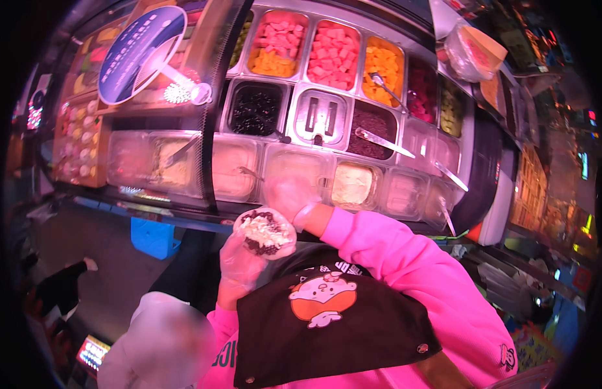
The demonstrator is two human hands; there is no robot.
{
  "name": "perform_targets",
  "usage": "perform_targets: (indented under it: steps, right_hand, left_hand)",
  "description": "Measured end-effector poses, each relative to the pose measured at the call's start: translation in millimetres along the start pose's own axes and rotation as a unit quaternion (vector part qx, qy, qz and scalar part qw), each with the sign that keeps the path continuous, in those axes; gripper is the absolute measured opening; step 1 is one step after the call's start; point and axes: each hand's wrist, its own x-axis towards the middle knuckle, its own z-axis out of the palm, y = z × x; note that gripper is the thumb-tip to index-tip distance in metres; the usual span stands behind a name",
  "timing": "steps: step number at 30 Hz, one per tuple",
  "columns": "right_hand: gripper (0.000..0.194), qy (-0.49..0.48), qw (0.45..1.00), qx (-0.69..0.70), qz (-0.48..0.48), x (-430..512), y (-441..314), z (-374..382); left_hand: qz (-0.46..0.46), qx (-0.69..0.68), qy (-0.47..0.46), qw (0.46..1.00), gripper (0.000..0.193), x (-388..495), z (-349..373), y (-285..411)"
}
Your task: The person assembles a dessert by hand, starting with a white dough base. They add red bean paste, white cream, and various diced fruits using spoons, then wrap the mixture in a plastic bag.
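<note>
My left hand (240, 260), in a clear plastic glove, holds up a pale round dough wrapper (287, 250). Dark purple grain-like filling (254, 243) lies on the wrapper, with a pale, crumbly topping (266, 228) heaped over the middle. My right hand (291, 194), also gloved, reaches over the near edge of a clear plastic container (301, 158) in the front row. Its fingers look blurred against the pale contents, so whether they grasp anything is unclear. Just right of that hand sits a tub of creamy white food (353, 185).
Metal pans hold pink cubes (333, 53), orange fruit pieces (382, 63) and black pearls (255, 109). A spatula (386, 142) rests in the dark purple grain pan (374, 121). An oval sign (143, 53) stands left. A person in a white top (155, 340) is close at lower left.
</note>
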Motion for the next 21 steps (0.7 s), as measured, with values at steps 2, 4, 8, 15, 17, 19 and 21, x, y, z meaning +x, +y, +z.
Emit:
perform_targets:
  steps: [2,4,8,15,17,19,21]
  right_hand:
    - [0.023,0.03,0.999,-0.017,-0.019,1.6,12.9,13.4]
    - [0.02,0.088,0.995,0.009,-0.048,-2.9,14.1,13.6]
    - [0.016,0.11,0.991,0.018,-0.077,-10.1,22.5,15.6]
    - [0.016,0.202,0.968,0.15,0.019,-92.1,30.8,-54.5]
    - [0.025,0.25,0.936,0.248,-0.013,-128.4,73.2,-66.1]
    - [0.02,0.082,0.744,0.622,0.229,-179.6,105.7,-108.7]
    - [0.017,0.084,0.618,0.753,0.211,-228.3,155.7,-108.0]
  left_hand:
    - [0.022,-0.003,-0.008,1.0,0.056,0.8,3.9,-11.5]
    - [0.047,-0.008,-0.016,0.999,0.058,-1.9,6.6,-23.7]
    - [0.039,-0.005,0.006,0.999,0.055,-6.5,4.9,-39.3]
    - [0.081,0.023,0.106,0.991,0.069,-5.1,37.1,-62.8]
    - [0.066,0.047,0.098,0.992,0.076,-1.3,51.3,-71.7]
    - [0.013,0.076,-0.06,0.995,0.073,3.1,52.4,-71.1]
    - [-0.007,0.03,-0.042,0.999,0.075,9.0,67.7,-83.7]
